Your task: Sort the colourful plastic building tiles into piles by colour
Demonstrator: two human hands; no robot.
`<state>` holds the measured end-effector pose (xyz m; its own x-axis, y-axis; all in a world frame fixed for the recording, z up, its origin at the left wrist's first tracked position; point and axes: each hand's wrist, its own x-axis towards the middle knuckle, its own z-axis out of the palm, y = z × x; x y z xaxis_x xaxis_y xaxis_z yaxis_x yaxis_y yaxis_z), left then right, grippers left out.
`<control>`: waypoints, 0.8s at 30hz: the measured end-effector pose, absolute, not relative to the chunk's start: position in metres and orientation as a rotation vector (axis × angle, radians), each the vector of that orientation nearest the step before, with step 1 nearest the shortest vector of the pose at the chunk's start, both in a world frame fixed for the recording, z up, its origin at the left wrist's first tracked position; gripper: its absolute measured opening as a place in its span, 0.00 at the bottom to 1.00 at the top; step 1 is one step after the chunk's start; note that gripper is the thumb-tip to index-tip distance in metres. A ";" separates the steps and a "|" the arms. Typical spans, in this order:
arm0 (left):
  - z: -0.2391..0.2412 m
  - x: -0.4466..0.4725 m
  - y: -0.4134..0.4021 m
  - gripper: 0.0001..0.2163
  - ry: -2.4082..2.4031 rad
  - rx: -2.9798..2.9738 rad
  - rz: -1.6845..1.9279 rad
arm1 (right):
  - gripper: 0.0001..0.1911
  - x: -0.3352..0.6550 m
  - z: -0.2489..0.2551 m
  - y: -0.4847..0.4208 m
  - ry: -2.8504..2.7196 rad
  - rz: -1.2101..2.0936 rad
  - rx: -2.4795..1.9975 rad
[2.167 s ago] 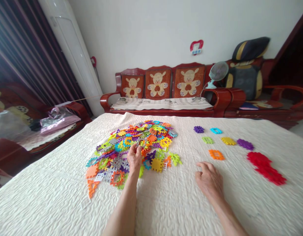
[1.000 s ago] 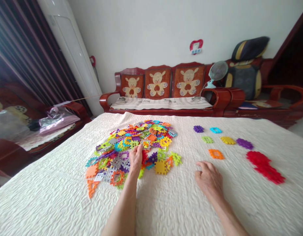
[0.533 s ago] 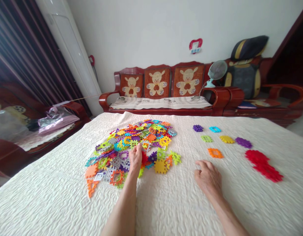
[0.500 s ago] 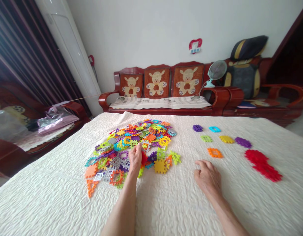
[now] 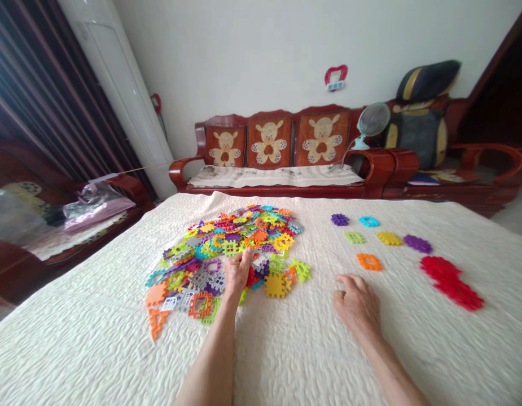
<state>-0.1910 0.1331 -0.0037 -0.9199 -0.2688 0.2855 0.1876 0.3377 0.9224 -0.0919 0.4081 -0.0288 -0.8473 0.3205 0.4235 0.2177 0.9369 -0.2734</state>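
Observation:
A heap of small, toothed plastic pieces (image 5: 227,248) in many colours lies on a cream quilted cloth (image 5: 286,349). My left hand (image 5: 236,274) reaches into the near side of the heap. Its fingers are held together on the pieces, a red piece (image 5: 253,277) lies against the thumb side, and what it grips is hidden. My right hand (image 5: 357,303) rests palm down on the bare cloth with fingers loosely bent, holding nothing. To its right, single pieces are laid apart: purple (image 5: 339,219), cyan (image 5: 369,221), green (image 5: 354,237), yellow (image 5: 389,238), purple (image 5: 417,243), orange (image 5: 369,261). Several red pieces (image 5: 451,279) lie together.
A dark red wooden sofa (image 5: 277,146) with bear cushions stands behind the cloth. At its right end are a small fan (image 5: 373,120) and a dark bag (image 5: 417,129). A white standing unit (image 5: 117,90) and dark curtains are at the left, above a crumpled plastic bag (image 5: 95,204).
My left hand slid a little forward and right within the heap, and a red piece came into view beside it. My right hand stayed put.

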 end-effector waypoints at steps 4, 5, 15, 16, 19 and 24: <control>-0.004 -0.191 0.134 0.26 -2.240 0.020 -1.621 | 0.15 -0.092 -0.029 0.408 -2.616 0.299 -0.375; -0.004 -0.191 0.134 0.27 -2.243 0.010 -1.621 | 0.15 -0.092 -0.029 0.408 -2.614 0.298 -0.373; -0.005 -0.192 0.135 0.25 -2.202 0.035 -1.559 | 0.15 -0.092 -0.028 0.407 -2.613 0.334 -0.389; -0.005 -0.192 0.134 0.25 -2.178 0.061 -1.546 | 0.15 -0.092 -0.028 0.407 -2.617 0.340 -0.390; -0.003 -0.191 0.130 0.22 -2.094 0.152 -1.507 | 0.16 -0.091 -0.028 0.408 -2.630 0.363 -0.396; 0.006 -0.185 0.135 0.21 -2.059 0.183 -1.437 | 0.16 -0.094 -0.031 0.411 -2.572 0.448 -0.357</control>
